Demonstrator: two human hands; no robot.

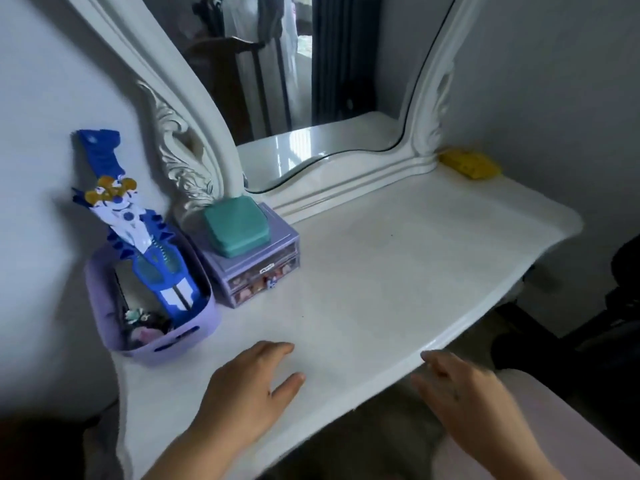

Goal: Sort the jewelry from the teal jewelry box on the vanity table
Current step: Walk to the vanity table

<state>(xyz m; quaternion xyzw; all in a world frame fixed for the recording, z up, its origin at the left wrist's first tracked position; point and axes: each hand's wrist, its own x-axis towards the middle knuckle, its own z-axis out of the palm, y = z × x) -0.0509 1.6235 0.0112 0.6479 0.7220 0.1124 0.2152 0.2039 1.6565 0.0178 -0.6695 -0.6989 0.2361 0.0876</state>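
On the white surface [381, 271] there are one teal jewelry box [237, 226], one purple drawer unit [256, 271] with two drawers, one purple basket [152, 327], one blue toy guitar [138, 237], one yellow object [469, 162], one mirror [294, 81] and two hands.

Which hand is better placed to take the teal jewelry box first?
The left hand. It lies open on the vanity table, on the same side as the teal jewelry box, which sits closed on the purple drawer unit. The right hand is at the table's front edge, farther away.
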